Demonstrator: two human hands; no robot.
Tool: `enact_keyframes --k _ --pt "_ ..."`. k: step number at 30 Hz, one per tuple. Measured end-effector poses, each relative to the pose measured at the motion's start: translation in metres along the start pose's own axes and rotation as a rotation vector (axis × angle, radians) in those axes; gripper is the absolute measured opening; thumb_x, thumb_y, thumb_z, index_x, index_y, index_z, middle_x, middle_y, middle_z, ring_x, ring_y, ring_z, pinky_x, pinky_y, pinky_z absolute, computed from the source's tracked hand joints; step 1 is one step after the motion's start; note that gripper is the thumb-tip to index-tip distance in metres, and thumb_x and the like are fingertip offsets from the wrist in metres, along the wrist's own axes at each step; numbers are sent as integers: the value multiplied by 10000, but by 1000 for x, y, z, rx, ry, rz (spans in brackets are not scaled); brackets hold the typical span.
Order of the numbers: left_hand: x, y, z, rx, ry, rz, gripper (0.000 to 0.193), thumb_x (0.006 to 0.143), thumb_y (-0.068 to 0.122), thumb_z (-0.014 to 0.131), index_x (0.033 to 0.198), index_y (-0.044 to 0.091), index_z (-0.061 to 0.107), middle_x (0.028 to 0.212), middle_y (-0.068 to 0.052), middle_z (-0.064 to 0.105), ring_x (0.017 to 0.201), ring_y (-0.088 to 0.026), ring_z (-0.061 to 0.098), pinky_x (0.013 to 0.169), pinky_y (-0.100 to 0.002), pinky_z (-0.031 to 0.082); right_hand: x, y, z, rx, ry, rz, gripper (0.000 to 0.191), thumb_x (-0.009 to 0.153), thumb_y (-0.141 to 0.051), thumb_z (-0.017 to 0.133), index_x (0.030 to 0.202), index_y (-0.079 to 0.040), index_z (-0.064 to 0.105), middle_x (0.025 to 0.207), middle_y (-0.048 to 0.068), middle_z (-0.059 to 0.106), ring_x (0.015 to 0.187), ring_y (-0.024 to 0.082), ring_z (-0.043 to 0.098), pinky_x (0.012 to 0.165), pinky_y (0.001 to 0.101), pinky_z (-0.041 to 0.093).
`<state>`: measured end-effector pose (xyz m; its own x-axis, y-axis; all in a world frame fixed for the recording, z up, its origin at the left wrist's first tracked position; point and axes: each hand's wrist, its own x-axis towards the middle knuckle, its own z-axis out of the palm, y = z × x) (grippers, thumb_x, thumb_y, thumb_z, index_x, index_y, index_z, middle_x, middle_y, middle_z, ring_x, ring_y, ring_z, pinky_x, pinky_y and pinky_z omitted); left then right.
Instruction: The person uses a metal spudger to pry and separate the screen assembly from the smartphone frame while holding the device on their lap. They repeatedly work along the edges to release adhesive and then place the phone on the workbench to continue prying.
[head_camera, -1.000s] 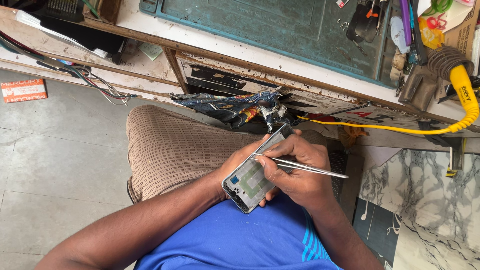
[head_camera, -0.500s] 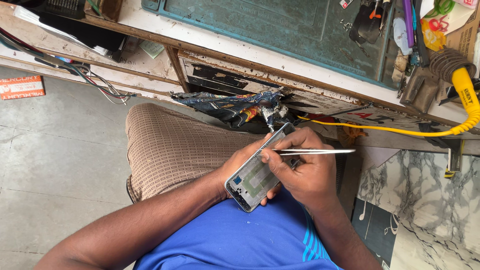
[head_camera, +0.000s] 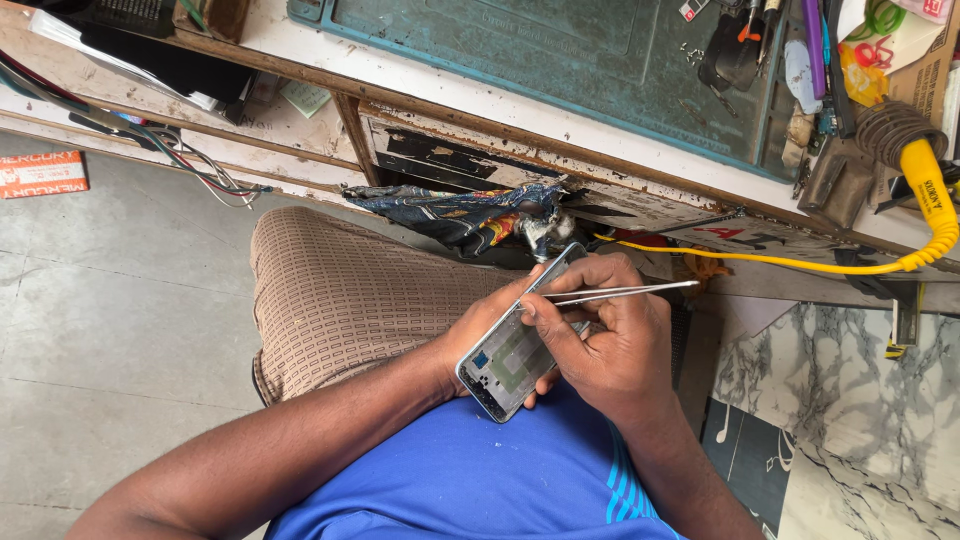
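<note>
1. Phone (head_camera: 512, 352) lies opened over our lap, cupped in our left hand (head_camera: 478, 330).
2. Right hand (head_camera: 610, 345) pinches tweezers (head_camera: 625, 292), now levelled, tips inside the frame.
3. Beyond, bench mat (head_camera: 560, 60) sits unchanged.

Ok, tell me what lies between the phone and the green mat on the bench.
In the head view, between the phone and the mat: the bench's worn front edge, a crumpled dark cloth, and the tweezers in the right hand.
</note>
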<state>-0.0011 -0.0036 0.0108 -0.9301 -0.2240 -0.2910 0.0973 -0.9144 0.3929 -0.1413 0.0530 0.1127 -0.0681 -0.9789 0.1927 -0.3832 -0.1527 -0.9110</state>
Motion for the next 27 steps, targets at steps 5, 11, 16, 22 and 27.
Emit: enact_keyframes --k 5,11,16,22,27 --pt "-2 1 1 68 40 -9 809 1086 682 270 1408 -19 513 793 -203 662 623 -268 713 468 -367 615 2 -6 0 -199 -29 -94 282 916 -32 778 1074 23 550 914 134 717 806 132 743 641 232 594" --pt "0 0 -1 69 77 -37 749 1021 705 278 1356 95 556 715 -193 642 579 -260 704 444 -365 606 1 -3 2 -73 14 -35 274 952 0 743 1102 24 515 942 124 721 856 143 766 683 232 637" --pt "5 -1 -6 -106 -57 -61 799 1067 722 261 1379 33 518 787 -240 634 650 -320 711 490 -415 623 -5 8 2 47 78 -14 252 976 23 719 1118 19 511 982 136 718 904 174 780 747 250 665" --pt "2 1 -9 -299 -261 12 799 1039 741 225 1629 209 317 954 -303 638 737 -400 734 540 -460 643 -10 17 -3 18 116 -161 213 919 -26 791 1037 -12 614 1007 150 766 913 166 783 735 256 654" --pt "1 0 -5 -391 -320 35 722 1116 664 230 1730 291 169 1172 -287 617 773 -409 734 566 -482 645 -16 17 -4 -106 109 -63 220 855 -70 843 972 -32 661 956 123 799 688 77 705 568 208 532"
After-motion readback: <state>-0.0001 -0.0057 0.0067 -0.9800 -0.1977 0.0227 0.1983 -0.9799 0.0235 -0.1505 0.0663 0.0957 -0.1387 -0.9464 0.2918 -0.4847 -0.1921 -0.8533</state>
